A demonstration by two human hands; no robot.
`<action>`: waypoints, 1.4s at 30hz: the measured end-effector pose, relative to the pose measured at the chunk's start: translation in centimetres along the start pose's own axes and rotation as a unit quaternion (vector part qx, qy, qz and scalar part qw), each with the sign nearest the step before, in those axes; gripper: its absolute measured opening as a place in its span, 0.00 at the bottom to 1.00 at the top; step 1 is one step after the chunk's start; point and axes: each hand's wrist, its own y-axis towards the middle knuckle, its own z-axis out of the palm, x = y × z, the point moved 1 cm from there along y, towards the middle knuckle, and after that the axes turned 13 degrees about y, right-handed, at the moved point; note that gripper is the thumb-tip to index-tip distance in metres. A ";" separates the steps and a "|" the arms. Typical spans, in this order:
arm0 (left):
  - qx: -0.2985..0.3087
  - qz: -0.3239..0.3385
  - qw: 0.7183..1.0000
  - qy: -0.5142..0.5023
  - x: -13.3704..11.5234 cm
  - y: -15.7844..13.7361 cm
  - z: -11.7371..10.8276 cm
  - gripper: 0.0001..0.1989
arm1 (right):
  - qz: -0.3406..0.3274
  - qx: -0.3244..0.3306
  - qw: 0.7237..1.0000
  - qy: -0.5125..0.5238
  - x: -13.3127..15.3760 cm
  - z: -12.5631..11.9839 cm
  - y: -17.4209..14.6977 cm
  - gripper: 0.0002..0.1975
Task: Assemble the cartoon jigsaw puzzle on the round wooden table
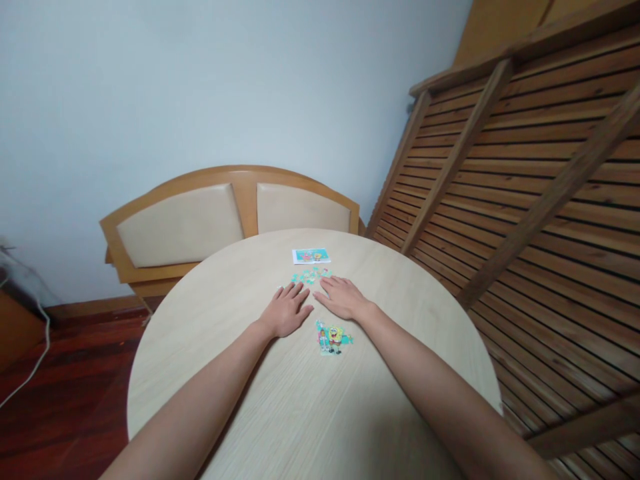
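Observation:
My left hand (286,311) lies flat on the round table (200,340), fingers spread, its fingertips close to a scatter of loose jigsaw pieces (311,275). On the other side, my right hand (341,298) rests palm down with its fingers stretched toward the same pieces. Neither hand holds anything. Nearer to me, between my forearms, sits a partly joined jigsaw puzzle (331,337) showing a yellow cartoon figure on turquoise. Beyond the loose pieces lies a small picture card (311,256) with cartoon figures on it. My fingers may hide some pieces.
A wooden headboard with cream padded panels (183,223) stands behind the table against a pale wall. Slatted wooden boards (500,173) lean along the right side. A white cable (46,340) hangs at the left above the dark red floor.

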 end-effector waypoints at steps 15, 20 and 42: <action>-0.014 -0.014 1.000 0.009 0.3 -0.1 -0.1 0.31 | -0.024 0.035 0.998 0.036 0.4 1.5 3.6 0.27; -0.018 -0.012 1.000 0.000 0.6 -0.1 0.0 0.31 | -0.018 0.024 0.998 0.049 -0.4 1.5 3.4 0.28; -0.109 0.084 0.990 -0.017 0.2 -0.4 0.7 0.21 | -0.071 0.040 0.962 0.262 -1.0 -1.8 -5.7 0.20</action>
